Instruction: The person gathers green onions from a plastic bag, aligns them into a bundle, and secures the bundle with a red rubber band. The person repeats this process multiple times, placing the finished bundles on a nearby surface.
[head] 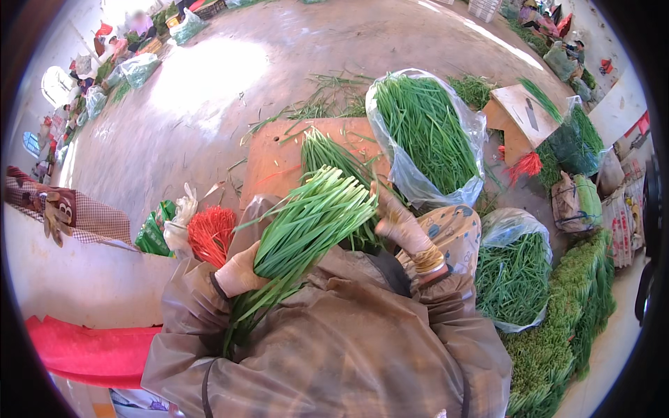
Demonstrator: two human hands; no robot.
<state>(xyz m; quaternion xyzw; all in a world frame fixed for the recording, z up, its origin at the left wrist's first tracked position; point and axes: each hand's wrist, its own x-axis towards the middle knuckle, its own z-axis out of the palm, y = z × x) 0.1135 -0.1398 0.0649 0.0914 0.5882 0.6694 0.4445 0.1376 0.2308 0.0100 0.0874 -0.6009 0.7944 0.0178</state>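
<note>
My left hand (241, 275), in a pale glove, grips a thick bunch of long green leaves, apparently garlic chives (313, 224). The bunch slants across my lap, its pale cut ends pointing up and to the right. Beside those ends is my right hand (402, 224), also gloved and slightly blurred, its fingers extended with nothing seen in them. Behind the held bunch, more chives (329, 151) lie on an orange-brown wooden board (272, 157). A bundle of red ties (211, 235) sits left of my knee.
A clear plastic bag (372, 99) full of chives stands right of the board. Nearer me is another filled bag (543, 245), beside a long stack of bundled chives (559, 313). A small wooden stand (522, 115) bears a knife (531, 114). Other people sit along the far walls.
</note>
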